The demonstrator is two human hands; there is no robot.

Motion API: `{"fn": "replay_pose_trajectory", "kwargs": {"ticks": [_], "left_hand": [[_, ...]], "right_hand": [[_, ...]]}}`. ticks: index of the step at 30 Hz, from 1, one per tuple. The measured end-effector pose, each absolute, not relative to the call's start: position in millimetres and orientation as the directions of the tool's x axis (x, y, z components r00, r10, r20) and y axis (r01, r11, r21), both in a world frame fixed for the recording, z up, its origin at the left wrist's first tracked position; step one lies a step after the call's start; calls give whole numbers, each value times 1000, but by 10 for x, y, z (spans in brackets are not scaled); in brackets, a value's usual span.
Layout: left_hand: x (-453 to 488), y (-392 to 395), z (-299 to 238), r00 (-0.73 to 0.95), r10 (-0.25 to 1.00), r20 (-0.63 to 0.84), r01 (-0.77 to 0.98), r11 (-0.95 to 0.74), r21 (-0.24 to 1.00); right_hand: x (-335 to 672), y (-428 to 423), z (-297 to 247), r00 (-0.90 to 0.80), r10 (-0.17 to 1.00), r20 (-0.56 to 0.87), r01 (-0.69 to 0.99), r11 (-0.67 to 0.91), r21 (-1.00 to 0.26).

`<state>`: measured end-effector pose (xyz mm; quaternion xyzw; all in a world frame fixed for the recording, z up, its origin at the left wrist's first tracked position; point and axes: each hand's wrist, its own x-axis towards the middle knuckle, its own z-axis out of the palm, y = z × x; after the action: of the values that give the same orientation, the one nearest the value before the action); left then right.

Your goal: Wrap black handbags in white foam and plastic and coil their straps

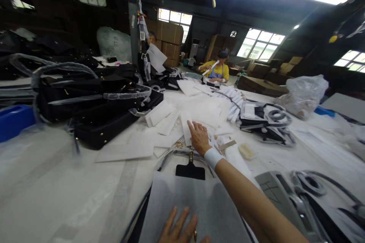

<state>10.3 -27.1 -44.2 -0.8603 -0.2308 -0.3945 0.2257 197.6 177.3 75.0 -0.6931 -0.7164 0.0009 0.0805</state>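
My left hand (178, 227) lies at the bottom edge of the view, fingers spread and a gold ring showing. It rests on a grey-white tissue sheet (182, 209) that covers a dark bag, whose black strap tab and metal clasp (190, 167) stick out at the far end. My right hand (199, 136), with a white band at the wrist, reaches forward. Its fingers lie flat on a loose white paper sheet (186, 127) among other white sheets on the table. Neither hand grips anything.
Black handbags in clear plastic (94, 98) are heaped to the left, with a blue bin (14, 121) beyond them. Bags with grey straps (265, 119) and a plastic sack (303, 97) lie to the right. A co-worker in yellow (216, 72) sits across the table.
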Motion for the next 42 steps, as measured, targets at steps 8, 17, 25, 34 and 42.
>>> {"fn": "replay_pose_trajectory", "kwargs": {"ticks": [8,17,25,34,42], "left_hand": [[-6,-358,-111,706,326,628,503,-856,-122],[-59,-449,63,797,452,401,439,-889,130],[-135,-354,292,732,640,233,387,-672,631],[-100,-241,246,630,762,151,577,-590,564],[215,-6,265,665,734,138,721,-679,138]], "right_hand": [[2101,1231,828,-73,978,-197,984,39,-173],[2025,681,949,-86,996,-8,977,83,-197],[1822,-131,490,-307,952,6,938,304,-167],[1821,-233,274,-317,934,164,933,338,-121],[1820,-299,194,-298,928,222,936,330,-122]]}}
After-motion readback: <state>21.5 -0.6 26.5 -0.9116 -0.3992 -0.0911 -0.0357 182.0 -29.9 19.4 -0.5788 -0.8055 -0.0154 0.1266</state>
